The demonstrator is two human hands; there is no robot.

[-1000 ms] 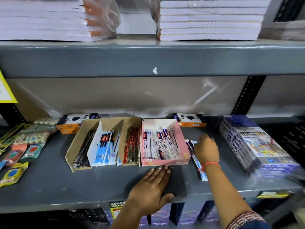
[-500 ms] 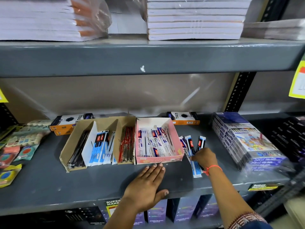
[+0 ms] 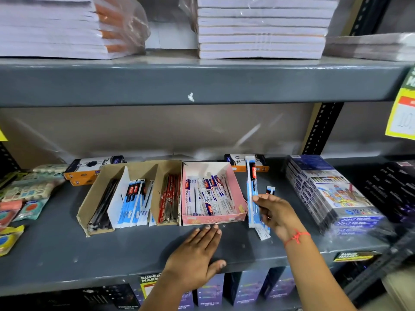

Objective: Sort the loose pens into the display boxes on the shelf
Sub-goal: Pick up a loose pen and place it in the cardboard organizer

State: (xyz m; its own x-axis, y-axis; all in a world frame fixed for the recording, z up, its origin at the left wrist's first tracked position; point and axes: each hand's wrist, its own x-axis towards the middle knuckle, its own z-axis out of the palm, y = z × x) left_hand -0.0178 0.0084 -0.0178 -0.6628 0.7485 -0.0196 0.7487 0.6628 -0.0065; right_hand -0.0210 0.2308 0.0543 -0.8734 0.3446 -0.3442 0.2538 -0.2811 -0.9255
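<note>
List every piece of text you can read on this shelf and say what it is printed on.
"TRIO": orange-and-white box behind the brown boxes.
"TRIO": second orange-and-white box behind the pink display box.
"SUPER MARKET": black tag on the shelf edge, blurred.
"12": crayon pack.
Pen sleeves and the yellow sign: too blurred to read.

Bare forearms; red thread bracelet [image 3: 296, 237] on right wrist.

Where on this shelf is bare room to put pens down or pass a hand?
Bare shelf runs along the front edge, left of the left hand. Behind the pink box a narrow strip is free. Crowded: between that box and the crayon packs, where the right hand holds pens.
</note>
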